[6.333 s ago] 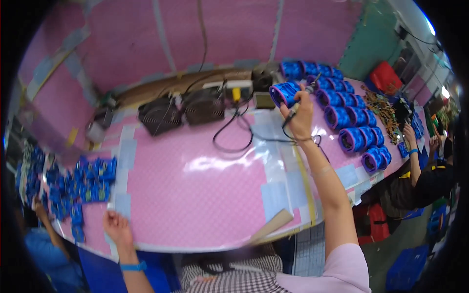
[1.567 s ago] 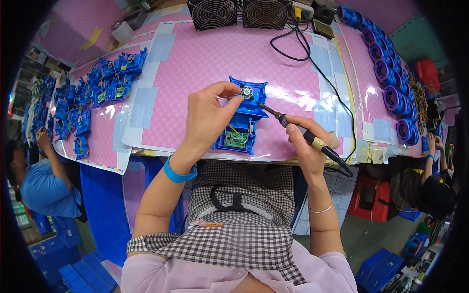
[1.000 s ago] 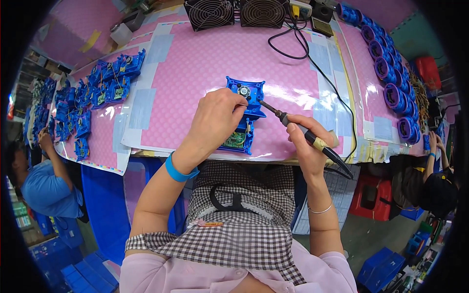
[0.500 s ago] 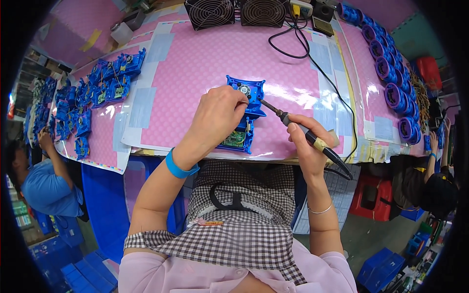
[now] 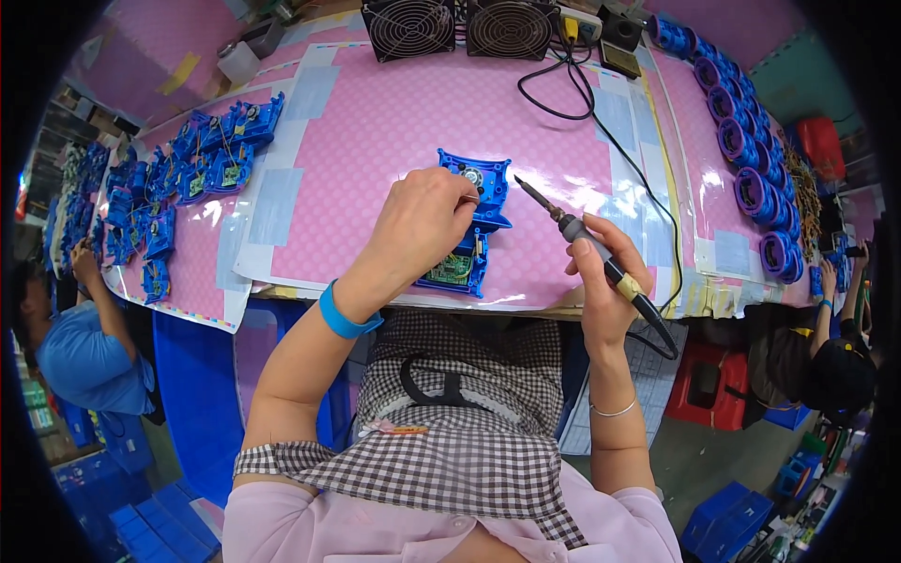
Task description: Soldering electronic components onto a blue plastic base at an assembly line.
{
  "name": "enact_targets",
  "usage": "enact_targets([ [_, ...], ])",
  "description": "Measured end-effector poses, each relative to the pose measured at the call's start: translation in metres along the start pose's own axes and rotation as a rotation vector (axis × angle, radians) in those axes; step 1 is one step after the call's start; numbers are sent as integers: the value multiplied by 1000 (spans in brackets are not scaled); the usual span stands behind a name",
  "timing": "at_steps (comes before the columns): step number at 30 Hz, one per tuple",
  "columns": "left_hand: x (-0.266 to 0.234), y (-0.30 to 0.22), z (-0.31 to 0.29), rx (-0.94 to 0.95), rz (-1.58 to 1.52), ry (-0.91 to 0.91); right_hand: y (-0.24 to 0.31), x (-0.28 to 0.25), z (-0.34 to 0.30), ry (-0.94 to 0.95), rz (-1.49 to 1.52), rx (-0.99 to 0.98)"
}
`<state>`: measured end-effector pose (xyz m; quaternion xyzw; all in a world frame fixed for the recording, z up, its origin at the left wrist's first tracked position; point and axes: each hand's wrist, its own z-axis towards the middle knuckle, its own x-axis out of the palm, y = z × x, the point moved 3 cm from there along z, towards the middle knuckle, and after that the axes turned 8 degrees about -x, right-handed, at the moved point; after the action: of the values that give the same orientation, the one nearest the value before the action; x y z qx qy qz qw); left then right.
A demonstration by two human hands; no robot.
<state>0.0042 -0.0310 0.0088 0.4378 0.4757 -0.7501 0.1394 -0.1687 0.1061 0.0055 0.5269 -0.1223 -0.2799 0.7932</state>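
Note:
On the pink patterned mat (image 5: pixel 394 103) lies a blue plastic housing (image 5: pixel 493 199), with a small round speaker (image 5: pixel 472 175) in its far part and a green circuit board (image 5: pixel 449 271) in its near part. My left hand (image 5: pixel 418 220) covers the housing's left side. Its fingertips are pinched together beside the speaker; whatever they hold is too small to make out. A soldering iron (image 5: pixel 575 232) is gripped in my right hand (image 5: pixel 608 277). The iron's tip points up and left, just off the housing's right edge, touching nothing.
Several blue housings with wires (image 5: pixel 192 155) stand at the left. Rows of round blue-and-purple parts (image 5: pixel 754 190) line the right. Two black fans (image 5: pixel 410 28) and a soldering stand (image 5: pixel 619 56) sit at the back. The iron's black cord (image 5: pixel 648 174) runs along the right. Co-workers sit at both sides.
My right hand has drawn the soldering iron slightly right, away from the housing, so its tip now stands apart from it. My left hand has stayed on the housing.

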Motion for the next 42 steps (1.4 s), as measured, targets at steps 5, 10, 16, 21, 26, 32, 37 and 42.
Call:
enact_targets([
  [5, -8, 5, -5, 79, -70, -148, 0, 0, 0, -9, 33, -7],
  [10, -43, 30, -30, -246, -183, -332, 1, -7, -1, 15, -7, -46],
  [16, -25, 51, -33, -399, -218, -256, 6, 12, 2, 85, 19, -40],
  [21, -42, 27, -39, -285, -125, -349, 6, 9, 0, 84, -4, -42],
  [26, -36, 48, -33, -593, -144, -133, 9, 12, 1, 91, 21, -55],
  [32, -23, 62, -39, -576, -521, -124, 2, 9, 0, 89, 12, -52],
  [37, -33, 7, -45, -145, -240, -417, -4, 9, 0, 104, 10, -79],
  [42, -11, 13, -22, -344, -539, -238, -7, 17, -1, 157, -16, -111],
])
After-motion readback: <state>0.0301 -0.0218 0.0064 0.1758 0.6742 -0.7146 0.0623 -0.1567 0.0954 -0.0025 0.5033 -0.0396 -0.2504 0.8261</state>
